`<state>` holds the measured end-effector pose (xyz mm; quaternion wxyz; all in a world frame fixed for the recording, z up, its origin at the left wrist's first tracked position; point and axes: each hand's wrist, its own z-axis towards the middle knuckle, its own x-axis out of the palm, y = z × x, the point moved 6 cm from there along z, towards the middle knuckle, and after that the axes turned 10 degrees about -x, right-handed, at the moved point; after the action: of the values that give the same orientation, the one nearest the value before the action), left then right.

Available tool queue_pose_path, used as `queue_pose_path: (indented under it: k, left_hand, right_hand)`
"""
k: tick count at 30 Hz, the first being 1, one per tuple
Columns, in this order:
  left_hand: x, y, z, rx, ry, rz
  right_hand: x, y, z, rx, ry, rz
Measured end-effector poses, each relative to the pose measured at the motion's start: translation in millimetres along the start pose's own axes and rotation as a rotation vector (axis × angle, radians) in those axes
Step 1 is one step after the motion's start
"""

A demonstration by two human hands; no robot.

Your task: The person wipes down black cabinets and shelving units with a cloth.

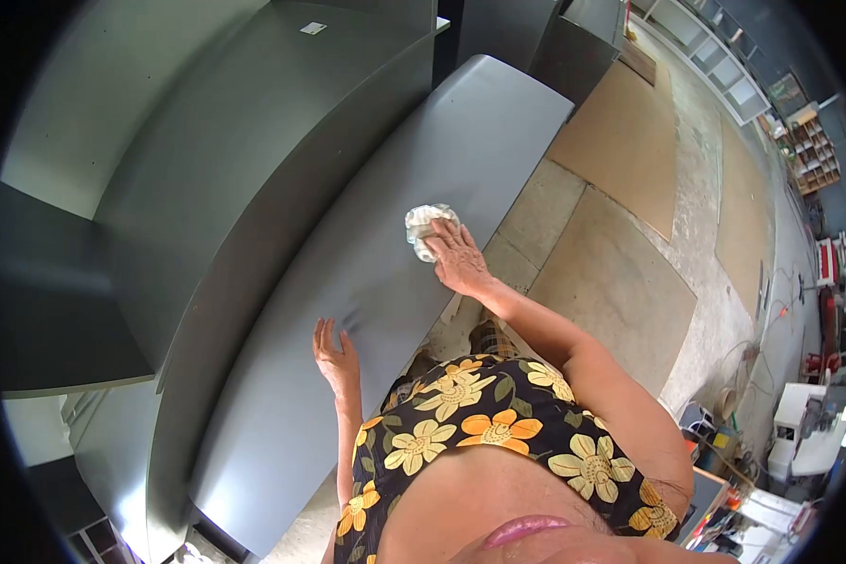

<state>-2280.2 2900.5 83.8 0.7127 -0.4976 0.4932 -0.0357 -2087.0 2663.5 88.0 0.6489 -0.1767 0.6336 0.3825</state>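
Observation:
A long grey panel (pixel 348 244) with a smooth surface stretches diagonally in front of my body. My right hand (pixel 462 259) presses a crumpled white cloth (pixel 423 224) against it, with the fingers over the cloth's right part. Nearer to me on the left, my left hand (pixel 336 359) is raised over the panel with its fingers extended and holds nothing. A faint shadow falls on the panel beside it.
A dark grey cabinet piece (pixel 254 122) with a small white label (pixel 313 28) stands along the panel's far side. Brown sheets (pixel 620 273) lie on the concrete floor at right. White shelving (pixel 705 47) and machinery (pixel 804 423) are further off.

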Motion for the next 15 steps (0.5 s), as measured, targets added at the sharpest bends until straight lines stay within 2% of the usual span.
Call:
queue_pose_path:
  k: [7,11,13,15]
  left_hand:
    - [-9.0,0.4,-35.0,-0.039,-0.086,0.030]
    - [-4.7,32.1,-51.1,-0.110,-0.171,-0.011]
    - [-3.8,41.7,-49.9,-0.119,-0.193,-0.004]
    - [-12.0,54.1,-61.9,-0.137,-0.210,0.040]
  right_hand:
    - [-14.6,-17.5,16.7,-0.051,-0.085,0.047]
    - [-4.7,-26.5,35.8,-0.084,-0.038,-0.153]
    - [-22.9,-39.0,47.5,0.012,0.005,-0.200]
    - [-30.2,-55.6,52.0,-0.002,-0.136,-0.206]
